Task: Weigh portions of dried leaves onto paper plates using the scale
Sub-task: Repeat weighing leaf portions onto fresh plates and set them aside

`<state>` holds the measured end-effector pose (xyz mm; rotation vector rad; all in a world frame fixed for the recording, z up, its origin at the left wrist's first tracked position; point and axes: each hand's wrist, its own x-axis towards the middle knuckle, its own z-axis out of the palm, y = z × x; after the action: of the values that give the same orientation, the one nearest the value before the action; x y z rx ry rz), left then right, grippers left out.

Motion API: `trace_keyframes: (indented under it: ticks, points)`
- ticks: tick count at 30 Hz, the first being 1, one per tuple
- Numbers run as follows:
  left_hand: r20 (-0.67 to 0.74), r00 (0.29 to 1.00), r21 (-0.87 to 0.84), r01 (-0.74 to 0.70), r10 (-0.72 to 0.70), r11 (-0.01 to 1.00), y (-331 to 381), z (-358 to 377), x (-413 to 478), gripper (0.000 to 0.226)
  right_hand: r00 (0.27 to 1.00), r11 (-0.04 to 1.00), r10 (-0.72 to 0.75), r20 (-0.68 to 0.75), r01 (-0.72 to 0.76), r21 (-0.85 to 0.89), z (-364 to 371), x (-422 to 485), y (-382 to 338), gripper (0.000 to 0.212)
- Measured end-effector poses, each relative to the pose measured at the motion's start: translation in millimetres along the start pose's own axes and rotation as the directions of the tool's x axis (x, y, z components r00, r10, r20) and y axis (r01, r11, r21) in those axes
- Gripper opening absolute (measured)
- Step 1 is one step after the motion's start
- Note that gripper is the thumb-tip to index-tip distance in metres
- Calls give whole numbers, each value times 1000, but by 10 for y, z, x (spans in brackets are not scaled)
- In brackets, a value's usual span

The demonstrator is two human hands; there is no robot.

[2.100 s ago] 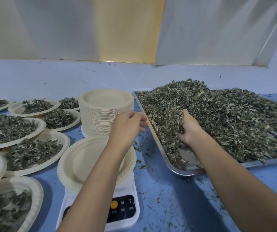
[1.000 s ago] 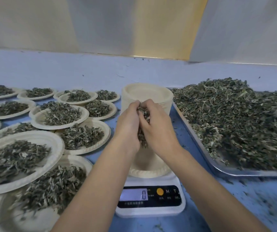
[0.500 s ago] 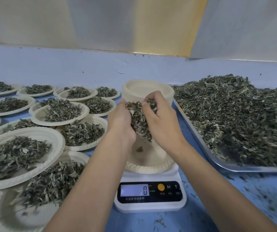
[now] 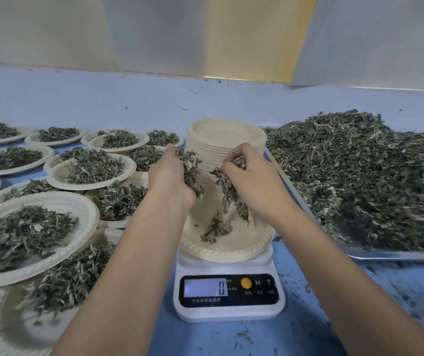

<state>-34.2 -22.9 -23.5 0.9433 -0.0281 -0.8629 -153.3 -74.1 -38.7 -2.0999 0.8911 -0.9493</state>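
Directly above the paper plate (image 4: 231, 253) sitting on the scale (image 4: 228, 312), the left hand (image 4: 172, 181) and right hand (image 4: 254, 181) are each loosely clutching dried leaves (image 4: 228, 186), hovering equally near it, a few leaves lying below, the heaped tray (image 4: 385, 254) sitting rightward.

Soft, even light falls from above and beyond my fingers (image 4: 241, 152), bright and diffuse; a yellowish sheen runs down the wall (image 4: 244, 34) behind them. Faint shadows lie under my forearms (image 4: 134, 265). The dried leaves (image 4: 228, 191) dropping below my fingers blur slightly, and the filled plates (image 4: 39, 227) far left of them stretch and soften.
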Motion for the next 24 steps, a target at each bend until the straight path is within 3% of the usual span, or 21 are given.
trace_keyframes:
  ticks: [4, 8, 14, 18, 24]
  points:
    - [37, 999, -3, 9, -8, 1000, 59, 1, 18, 31, 977, 988, 60, 203, -29, -153, 0, 8, 13, 8]
    - [30, 999, -2, 13, -13, 1000, 84, -7, 4, 33, 970, 986, 40, 241, 0, -165, 12, -15, -17, 13]
    - [51, 998, -42, 29, -27, 999, 86, -18, 20, 28, 985, 996, 8, 173, 8, -93, -15, -32, -28, 33]
    - [48, 998, -60, 44, -41, 997, 78, -14, 13, 27, 999, 999, -29, 20, 30, -16, -2, 12, -5, 13]
    - [58, 998, -70, 38, -34, 997, 63, -1, -6, 25, 1000, 959, 23, -9, -19, 283, -13, 18, -57, 15]
